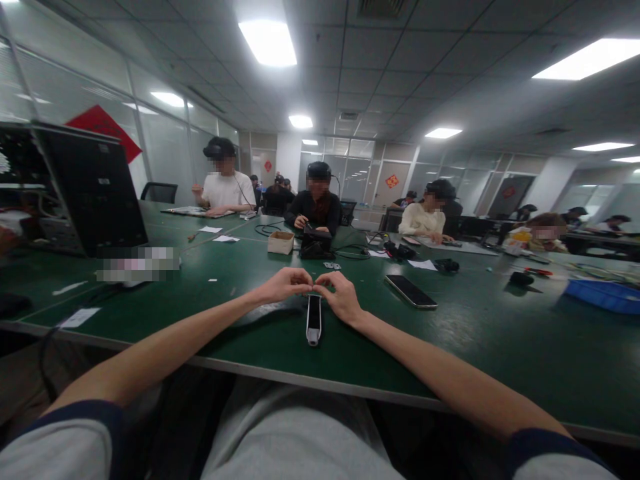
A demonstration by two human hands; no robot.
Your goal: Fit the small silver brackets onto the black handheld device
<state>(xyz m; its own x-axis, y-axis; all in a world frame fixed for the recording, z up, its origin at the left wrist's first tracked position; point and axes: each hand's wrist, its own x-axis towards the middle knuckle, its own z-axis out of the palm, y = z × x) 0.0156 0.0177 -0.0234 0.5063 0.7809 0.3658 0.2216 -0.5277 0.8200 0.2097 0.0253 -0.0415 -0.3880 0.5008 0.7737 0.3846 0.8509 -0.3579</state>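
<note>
**Pinched grip, left hand [289, 283] to right hand [343, 298], at the far end of a slim device [313, 322]**

Thumb and fingers drawn together on both sides, almost no gap left, with fingertips meeting or nearly meeting just above the far end of the slim device. Cannot tell of anything tiny caught between: too small to make out. No visible hold on the slim device itself; cannot tell of light contact at its far end.

Lying on the green desk [475, 360], long axis straight out from the near edge: far end by the grip, near end toward that edge. From the grip, then, stretching back toward the body, midway between both forearms. White along the long sides, dark along the top, pale and rounded at the near end.

Little to choose in nearness: left hand to the left of the slim device, right hand to the right, perhaps slightly closer. Judging by the lie alone, reachable back along that axis and a little down, not sideways.

Beyond the slim device, small pale pieces [332, 265]; farther beyond and somewhat left, a tan box [281, 244]. Well to its right, a phone [411, 292], slanted and clear of both hands.
</note>
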